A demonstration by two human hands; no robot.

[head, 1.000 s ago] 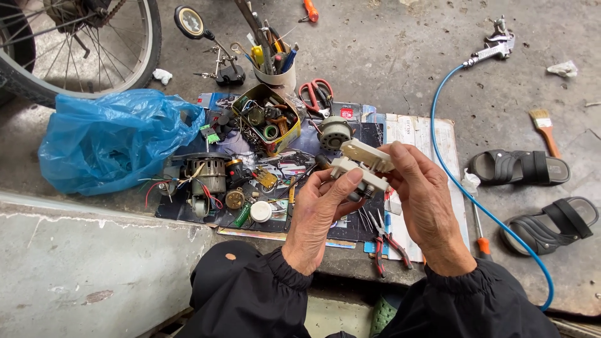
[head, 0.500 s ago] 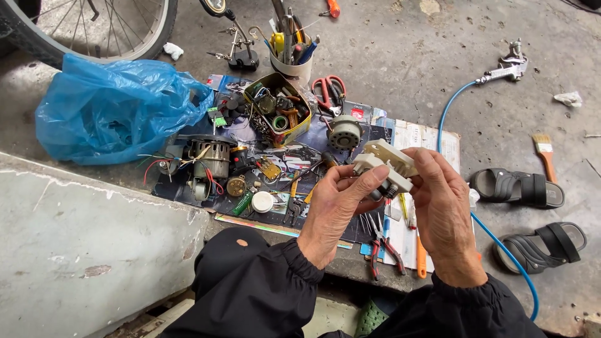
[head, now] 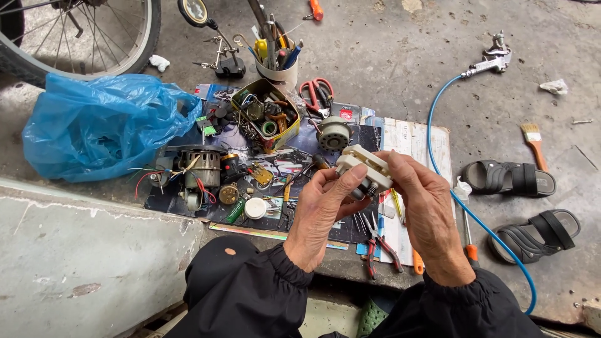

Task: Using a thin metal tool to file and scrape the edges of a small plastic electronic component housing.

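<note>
Hands are clamped together: left hand and right hand grip a cream switch block above the pliers. It looks rigid, light plastic (probably brittle), best held by its edges.

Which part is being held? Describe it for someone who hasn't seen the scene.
Start at the blue plastic bag, then go right across the parts-covered mat. Above its right half, the left hand and right hand pinch a cream rectangular plastic part, the only piece held off the ground.
</note>
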